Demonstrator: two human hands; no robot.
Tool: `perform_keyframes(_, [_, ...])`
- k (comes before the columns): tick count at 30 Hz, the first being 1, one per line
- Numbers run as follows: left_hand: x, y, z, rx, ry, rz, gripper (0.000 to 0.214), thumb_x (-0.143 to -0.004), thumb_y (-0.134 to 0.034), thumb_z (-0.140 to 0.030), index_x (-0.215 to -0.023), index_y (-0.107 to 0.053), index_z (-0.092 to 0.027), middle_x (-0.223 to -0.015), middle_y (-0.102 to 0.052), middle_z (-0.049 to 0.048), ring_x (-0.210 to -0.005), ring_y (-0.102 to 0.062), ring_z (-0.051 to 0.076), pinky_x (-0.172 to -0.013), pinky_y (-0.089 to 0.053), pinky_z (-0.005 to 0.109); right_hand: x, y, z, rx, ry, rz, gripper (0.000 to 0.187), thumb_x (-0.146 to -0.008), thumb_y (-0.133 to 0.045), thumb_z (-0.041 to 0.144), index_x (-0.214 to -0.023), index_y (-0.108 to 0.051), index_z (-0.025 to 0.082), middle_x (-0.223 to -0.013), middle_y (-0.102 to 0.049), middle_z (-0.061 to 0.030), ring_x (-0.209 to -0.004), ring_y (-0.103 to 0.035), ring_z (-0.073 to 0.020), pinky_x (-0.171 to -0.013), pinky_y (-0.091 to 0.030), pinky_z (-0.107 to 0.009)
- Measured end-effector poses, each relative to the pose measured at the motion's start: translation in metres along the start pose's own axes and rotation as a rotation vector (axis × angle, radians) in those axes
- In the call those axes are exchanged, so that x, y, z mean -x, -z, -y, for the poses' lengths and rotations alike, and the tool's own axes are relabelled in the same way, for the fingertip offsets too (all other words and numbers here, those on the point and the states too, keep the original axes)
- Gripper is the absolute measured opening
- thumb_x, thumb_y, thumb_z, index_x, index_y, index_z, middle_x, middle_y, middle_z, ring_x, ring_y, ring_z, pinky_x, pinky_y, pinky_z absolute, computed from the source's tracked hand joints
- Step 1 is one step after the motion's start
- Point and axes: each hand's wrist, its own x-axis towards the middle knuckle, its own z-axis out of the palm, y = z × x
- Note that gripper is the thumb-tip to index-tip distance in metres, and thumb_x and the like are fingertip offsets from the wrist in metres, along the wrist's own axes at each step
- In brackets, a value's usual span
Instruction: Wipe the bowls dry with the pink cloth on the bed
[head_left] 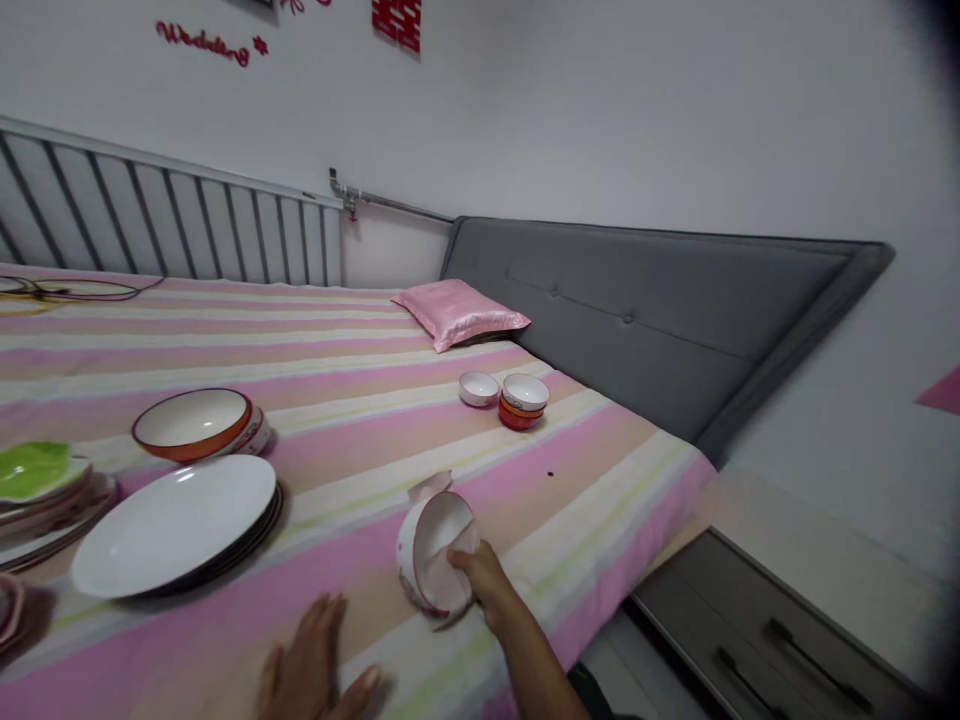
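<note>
My right hand (484, 580) grips the rim of a small white bowl with a red pattern (431, 550), tilted on its side on the striped bedspread (360, 440), with a piece of pale cloth under the fingers inside the bowl. My left hand (311, 670) lies flat on the bedspread near the front edge, fingers spread and holding nothing. A white dinner plate (176, 520) on a stack of dark-rimmed plates sits left of the bowl.
An orange-rimmed bowl (195, 422) stands behind the plates. Stacked plates topped by a green leaf dish (34, 470) sit at far left. Small bowls (517, 398) and a pink pillow (457, 312) lie near the grey headboard (645, 310). A grey drawer unit (772, 640) stands at right.
</note>
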Motion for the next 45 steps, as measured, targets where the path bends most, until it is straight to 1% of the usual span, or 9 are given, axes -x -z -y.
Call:
perform_keyframes(3, [-0.036,0.015,-0.059,0.331,0.023,0.074,0.089,-0.077,-0.041,-0.062,-0.147,-0.023,-0.01,-0.155,-0.028,0.0175,-0.144,-0.026,0.029,-0.117,-0.006,0.053,0.005,-0.002,0.0,-0.036,0.032,-0.014,0.04,-0.057,-0.066,0.017,-0.095,-0.068,0.006,-0.082,-0.073,-0.009,-0.078,-0.069,-0.0229,-0.077,-0.055,-0.036])
perform_keyframes(5, [-0.06,0.023,-0.092,0.495,0.082,0.137,0.093,-0.068,-0.053,-0.062,-0.14,-0.032,-0.007,-0.145,-0.042,0.0227,-0.138,-0.035,0.036,-0.114,-0.011,0.058,0.007,-0.003,0.001,-0.064,0.058,-0.032,0.042,-0.056,-0.067,0.019,-0.097,-0.068,0.006,-0.083,-0.074,-0.0089,-0.077,-0.07,-0.023,-0.076,-0.055,-0.036])
perform_keyframes(9, [-0.093,0.017,-0.123,0.884,-0.073,0.197,0.074,-0.067,-0.064,-0.05,-0.128,-0.046,-0.012,-0.119,-0.064,0.0175,-0.107,-0.062,0.032,-0.093,-0.046,0.044,0.005,-0.003,0.002,-0.12,0.102,-0.146,0.043,-0.056,-0.068,0.023,-0.096,-0.067,0.009,-0.082,-0.074,-0.0085,-0.075,-0.07,-0.0236,-0.072,-0.056,-0.034])
perform_keyframes(14, [-0.104,-0.016,-0.118,1.19,-0.131,0.098,0.071,-0.063,-0.072,-0.033,-0.127,-0.048,-0.014,-0.118,-0.065,0.0127,-0.106,-0.062,0.027,-0.094,-0.046,0.038,-0.005,-0.006,0.003,-0.144,0.145,-0.324,0.033,-0.056,-0.065,0.024,-0.087,-0.066,0.013,-0.074,-0.072,-0.004,-0.068,-0.068,-0.0208,-0.066,-0.054,-0.029])
perform_keyframes(17, [-0.109,-0.02,-0.107,1.286,-0.072,0.128,0.068,-0.06,-0.074,-0.031,-0.122,-0.052,-0.014,-0.113,-0.067,0.0116,-0.101,-0.064,0.026,-0.089,-0.049,0.036,-0.005,-0.015,0.003,-0.12,0.14,-0.372,0.026,-0.055,-0.063,0.021,-0.08,-0.066,0.013,-0.065,-0.069,-0.0018,-0.06,-0.064,-0.019,-0.058,-0.05,-0.027])
perform_keyframes(22, [-0.114,0.003,-0.094,1.418,0.116,0.109,0.05,-0.064,-0.075,-0.041,-0.104,-0.061,-0.014,-0.099,-0.07,0.0096,-0.092,-0.067,0.025,-0.076,-0.052,0.03,0.005,-0.045,0.011,-0.086,0.179,-0.168,0.044,-0.057,-0.065,0.02,-0.1,-0.067,0.013,-0.08,-0.073,-0.0034,-0.074,-0.068,-0.0219,-0.071,-0.052,-0.031])
perform_keyframes(27, [-0.111,0.019,-0.087,1.614,0.169,0.045,0.058,-0.064,-0.075,-0.042,-0.113,-0.061,-0.014,-0.094,-0.072,0.0078,-0.086,-0.068,0.025,-0.073,-0.053,0.03,0.012,-0.068,0.037,0.015,0.245,-0.042,0.049,-0.059,-0.062,0.02,-0.108,-0.064,0.015,-0.084,-0.073,-0.0042,-0.082,-0.068,-0.0232,-0.074,-0.053,-0.032])
perform_keyframes(39, [-0.107,0.024,-0.087,1.765,0.195,0.028,0.062,-0.051,-0.077,-0.035,-0.108,-0.065,-0.015,-0.08,-0.072,0.0047,-0.084,-0.069,0.029,-0.071,-0.054,0.032,0.002,-0.052,0.123,1.081,0.24,-0.018,0.03,-0.065,-0.057,0.011,-0.093,-0.068,0.017,-0.09,-0.072,-0.0058,-0.084,-0.064,-0.0215,-0.068,-0.045,-0.026])
perform_keyframes(45, [-0.102,0.032,-0.094,1.696,0.194,0.321,0.055,-0.05,-0.075,-0.043,-0.097,-0.071,-0.014,-0.072,-0.071,0.0074,-0.08,-0.068,0.033,-0.068,-0.054,0.037,0.013,-0.054,0.153,1.485,0.375,0.144,0.044,-0.069,-0.055,0.007,-0.106,-0.068,0.026,-0.098,-0.072,-0.0033,-0.087,-0.062,-0.0204,-0.065,-0.033,-0.025])
